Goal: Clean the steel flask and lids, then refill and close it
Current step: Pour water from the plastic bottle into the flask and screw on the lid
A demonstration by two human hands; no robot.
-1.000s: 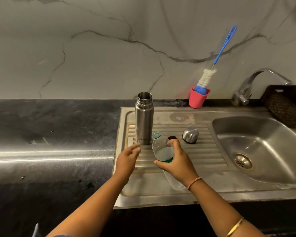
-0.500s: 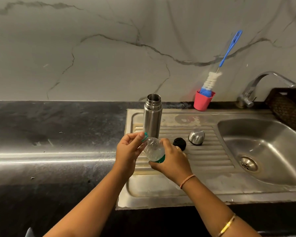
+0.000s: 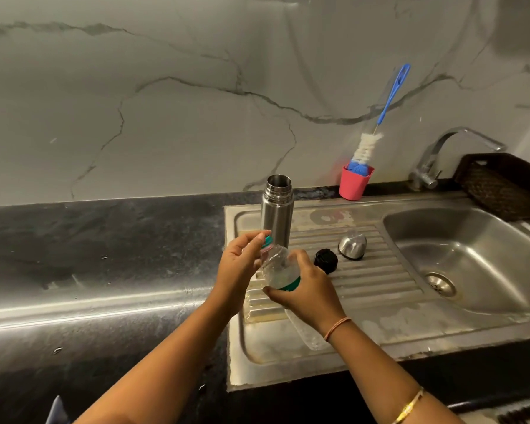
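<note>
The steel flask point(image 3: 276, 209) stands upright and uncapped on the ribbed drainboard point(image 3: 377, 280). To its right lie the black inner lid point(image 3: 326, 261) and the steel outer cap point(image 3: 352, 247). My right hand point(image 3: 306, 289) grips a clear plastic water bottle point(image 3: 279, 269), tilted with its neck up and to the left, just in front of the flask. My left hand point(image 3: 242, 264) pinches the bottle's green cap point(image 3: 267, 241) with fingers and thumb.
A pink cup point(image 3: 354, 183) holding a blue-handled bottle brush point(image 3: 380, 117) stands against the wall. The sink basin point(image 3: 471, 255) and tap point(image 3: 441, 154) are at the right, with a dark woven basket point(image 3: 502, 185) behind. Dark countertop point(image 3: 89, 255) stretches left.
My left hand has come onto the bottle's cap and now pinches it. The bottle has risen and tilted toward the flask, uncovering the black lid.
</note>
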